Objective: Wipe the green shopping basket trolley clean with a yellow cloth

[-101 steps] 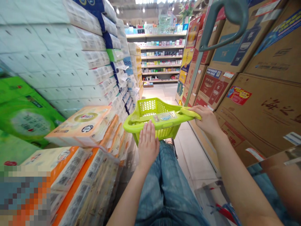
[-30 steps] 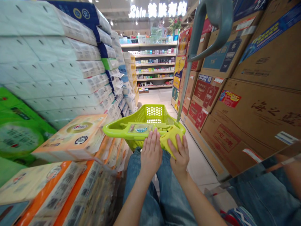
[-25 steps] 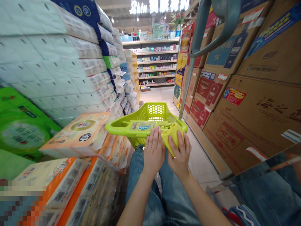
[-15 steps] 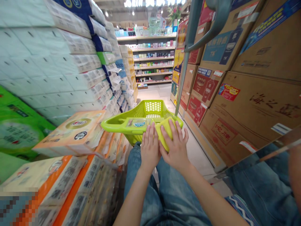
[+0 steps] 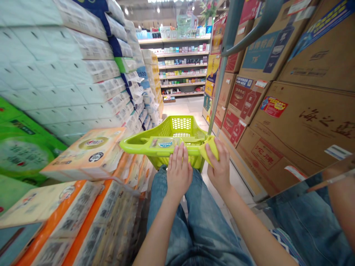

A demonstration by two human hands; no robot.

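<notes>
A green plastic shopping basket (image 5: 133, 145) with perforated walls stands in front of my knees, its near rim toward me. My left hand (image 5: 179, 168) lies on that rim near the middle, fingers stretched out and close together. At the rim's right end, my right hand (image 5: 220, 166) presses a yellow cloth (image 5: 208, 149), which is bent over the edge. The fingers lie over the cloth, and their tips are partly hidden by it. A clear label holder (image 5: 165, 143) sits on the rim left of my left hand. A grey pole (image 5: 217, 99) rises just behind the cloth.
Tissue packs (image 5: 85, 147) are stacked close on the left, under a tall wall of white packs (image 5: 61, 74). Brown cartons (image 5: 302, 129) line the right side. A grey curved handle (image 5: 257, 33) hangs overhead. Shelves of small goods (image 5: 183, 68) stand at the back.
My right hand has slid right with the yellow cloth, from near the rim's middle to its right end. My left hand stays on the rim, now apart from the right.
</notes>
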